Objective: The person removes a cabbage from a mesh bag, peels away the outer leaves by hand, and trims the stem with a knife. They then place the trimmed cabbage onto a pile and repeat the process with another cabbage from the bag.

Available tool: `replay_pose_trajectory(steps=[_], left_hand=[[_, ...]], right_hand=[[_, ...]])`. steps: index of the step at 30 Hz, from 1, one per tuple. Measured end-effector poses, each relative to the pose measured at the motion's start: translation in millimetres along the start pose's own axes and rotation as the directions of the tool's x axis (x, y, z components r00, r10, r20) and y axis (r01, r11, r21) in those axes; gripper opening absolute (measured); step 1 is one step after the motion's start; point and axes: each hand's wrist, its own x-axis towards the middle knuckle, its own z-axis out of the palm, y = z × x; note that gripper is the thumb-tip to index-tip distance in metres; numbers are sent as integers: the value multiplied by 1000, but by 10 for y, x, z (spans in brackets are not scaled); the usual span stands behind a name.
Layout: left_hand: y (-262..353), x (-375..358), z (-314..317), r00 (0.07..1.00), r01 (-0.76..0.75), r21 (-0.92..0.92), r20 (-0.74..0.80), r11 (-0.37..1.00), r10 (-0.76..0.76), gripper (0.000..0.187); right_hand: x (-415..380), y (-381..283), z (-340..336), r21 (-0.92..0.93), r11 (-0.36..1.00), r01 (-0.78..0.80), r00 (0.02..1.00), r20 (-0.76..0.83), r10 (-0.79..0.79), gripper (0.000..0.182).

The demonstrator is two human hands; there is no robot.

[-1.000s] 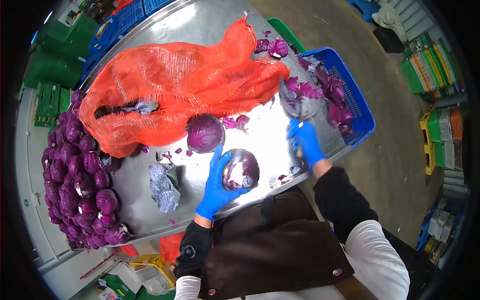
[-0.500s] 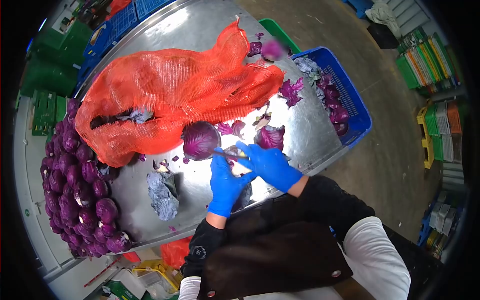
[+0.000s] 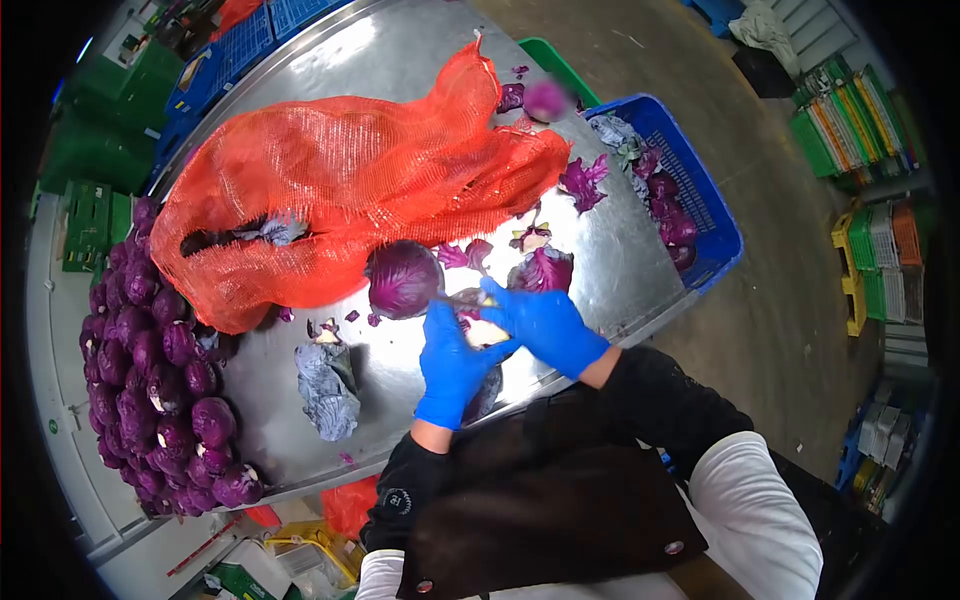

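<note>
My left hand [image 3: 450, 370], in a blue glove, grips a red cabbage [image 3: 484, 332] near the table's front edge. A pale cut patch shows between its thumb and fingers, and the rest is mostly covered by the gloves. A knife is in my right hand [image 3: 548, 328], also gloved; its thin dark blade [image 3: 460, 303] lies across the cabbage towards my left fingertips. Just beyond my left fingers rests a whole red cabbage [image 3: 404, 280]. Loose purple leaves [image 3: 543, 270] lie past my right hand.
A red mesh sack [image 3: 310, 170] sprawls over the metal table [image 3: 265, 400]. Many red cabbages [image 3: 150, 370] are heaped at the left. A blue crate [image 3: 715, 215] with leaves stands off the right edge. Greyish outer leaves [image 3: 327, 392] lie left of my hands.
Both hands have shifted very slightly, my right hand a little down and right. The knife blade stays at the cabbage. The table's contents look unchanged.
</note>
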Motion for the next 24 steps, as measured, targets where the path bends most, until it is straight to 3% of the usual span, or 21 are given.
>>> replay_pose_trajectory(steps=[2,3,5,7,8,9,11,13,14,15,16,17,19,21,23,24], left_hand=[[3,-107,123,987,-117,224,-85,967,139,105],[1,-141,136,968,-171,340,-117,925,222,108],[-48,-198,106,978,-140,303,-105,943,179,112],[-219,-200,11,984,-101,152,-127,983,121,114],[-262,-224,-54,992,-84,65,-94,994,90,113],[-306,-262,-67,991,-83,71,-99,994,90,113],[-451,-307,-43,991,-59,-195,-129,979,34,112],[-464,-272,-22,988,-47,-274,-152,961,5,110],[-400,-236,-39,989,-33,-183,-149,983,5,110],[-333,-189,-61,989,-24,-88,-148,996,11,109],[-283,-160,-79,991,-24,-37,-135,999,18,110],[-274,-127,-83,991,-25,-36,-131,999,20,110],[-281,-93,-108,998,4,-62,-60,998,-8,111],[-272,-112,-154,999,5,-72,-52,997,-8,112],[-301,-91,-194,999,-5,-90,-49,996,1,112],[-371,-87,-224,997,53,-148,-44,988,-60,112]], right_hand=[[294,378,186,120,992,36,995,-97,-24,38],[397,528,139,108,970,-219,975,59,213,37],[374,511,323,526,830,-187,975,-1,221,40],[352,293,359,437,884,-166,961,-129,244,41],[358,339,386,643,719,-263,934,-17,356,39],[439,617,698,678,705,-208,923,-102,370,35],[292,740,500,714,614,-336,823,-94,560,42],[216,666,372,403,833,-378,812,-288,508,58],[165,430,98,297,844,-447,861,-114,496,73],[121,281,108,330,894,-303,926,-120,358,70],[62,126,117,410,911,-39,985,-138,105,61],[40,-9,101,571,816,91,993,-111,-33,51],[108,-5,86,577,814,63,997,-9,-71,41],[148,265,293,803,596,5,999,28,-46,30],[-27,410,6,688,725,-24,1000,25,10,30],[-99,694,188,618,769,-165,985,65,160,32]])
